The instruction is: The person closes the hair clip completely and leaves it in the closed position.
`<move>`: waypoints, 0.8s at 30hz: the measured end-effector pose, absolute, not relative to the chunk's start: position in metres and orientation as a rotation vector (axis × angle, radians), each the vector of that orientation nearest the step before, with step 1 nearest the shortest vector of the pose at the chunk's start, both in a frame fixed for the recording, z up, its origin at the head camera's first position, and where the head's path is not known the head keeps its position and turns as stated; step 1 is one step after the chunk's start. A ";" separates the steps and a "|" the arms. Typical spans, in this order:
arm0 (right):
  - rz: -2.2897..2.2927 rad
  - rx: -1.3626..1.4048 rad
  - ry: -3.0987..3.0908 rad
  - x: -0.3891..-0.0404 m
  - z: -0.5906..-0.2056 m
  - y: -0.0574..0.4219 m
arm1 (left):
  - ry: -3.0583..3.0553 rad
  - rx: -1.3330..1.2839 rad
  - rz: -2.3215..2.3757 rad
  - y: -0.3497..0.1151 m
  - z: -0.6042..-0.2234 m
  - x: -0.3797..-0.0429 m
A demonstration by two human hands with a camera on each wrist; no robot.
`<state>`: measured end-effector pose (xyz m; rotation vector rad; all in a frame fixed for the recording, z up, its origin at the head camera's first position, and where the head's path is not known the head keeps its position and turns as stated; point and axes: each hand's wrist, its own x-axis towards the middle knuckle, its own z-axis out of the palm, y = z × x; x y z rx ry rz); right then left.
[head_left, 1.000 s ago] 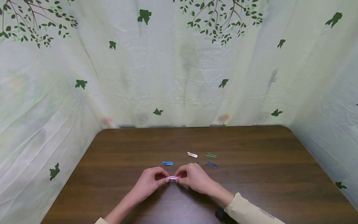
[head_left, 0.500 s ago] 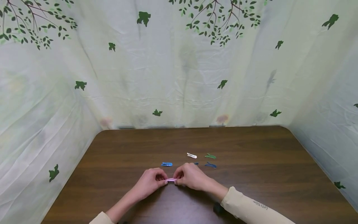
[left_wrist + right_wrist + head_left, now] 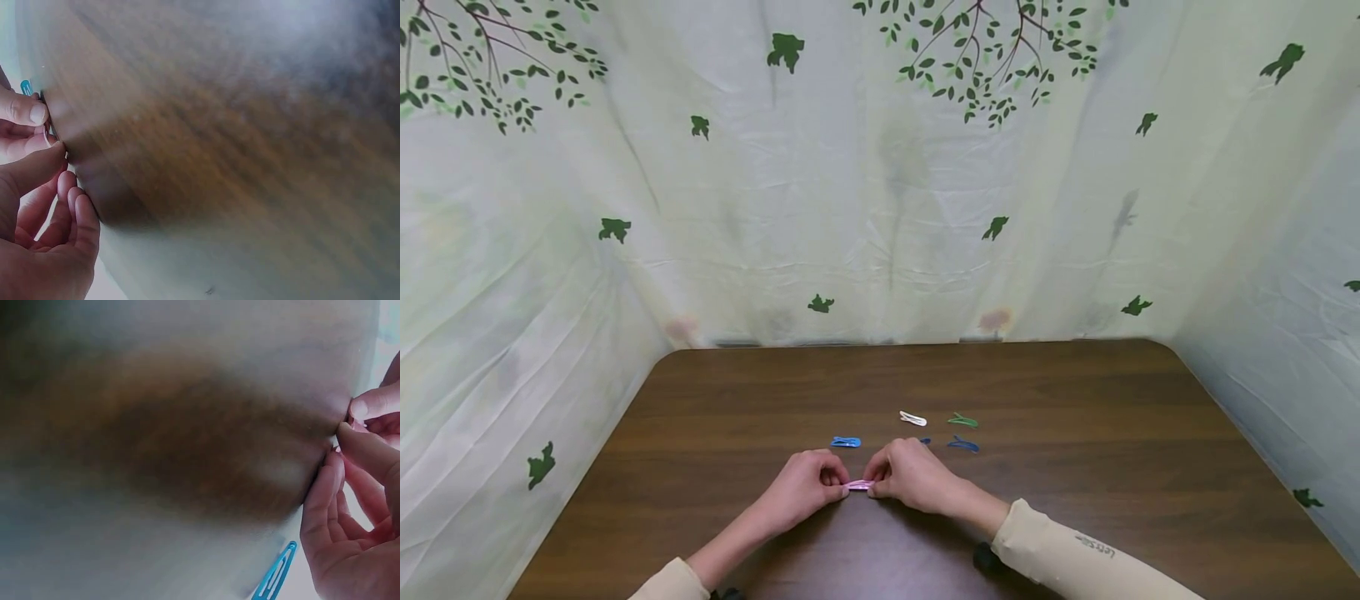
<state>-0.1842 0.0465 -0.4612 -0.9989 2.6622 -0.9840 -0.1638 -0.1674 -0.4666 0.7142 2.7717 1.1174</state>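
Note:
A pink snap hair clip [image 3: 859,485] lies between both hands, low over the table near its front. My left hand [image 3: 807,492] pinches its left end between thumb and fingers. At the other end, my right hand [image 3: 913,477] pinches it the same way. Fingertips cover both ends of the clip, and only its middle shows in the head view. In the left wrist view the left hand [image 3: 50,219] nearly meets the other hand's thumb. The right wrist view shows the right hand [image 3: 356,506] with its remaining fingers bent near the tabletop.
Beyond the hands lie a light blue hair clip [image 3: 846,442], a white one [image 3: 913,418], a green one [image 3: 962,420] and a dark blue one [image 3: 963,444]. Another blue clip [image 3: 925,441] is partly hidden behind the right hand. A leaf-print curtain [image 3: 880,208] surrounds the brown table [image 3: 737,392].
The hands and the pink hair clip have shifted slightly toward the body and left in the head view. Both hands keep their pinch, and the other clips stay in place.

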 end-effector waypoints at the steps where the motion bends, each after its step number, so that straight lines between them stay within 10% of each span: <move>1: -0.992 -1.000 2.659 -0.184 -0.462 0.047 | 2.773 0.714 1.118 -0.168 -0.467 -0.164; 24: -1.097 -1.000 2.566 -0.181 -0.462 0.051 | 2.781 0.725 1.186 -0.171 -0.469 -0.157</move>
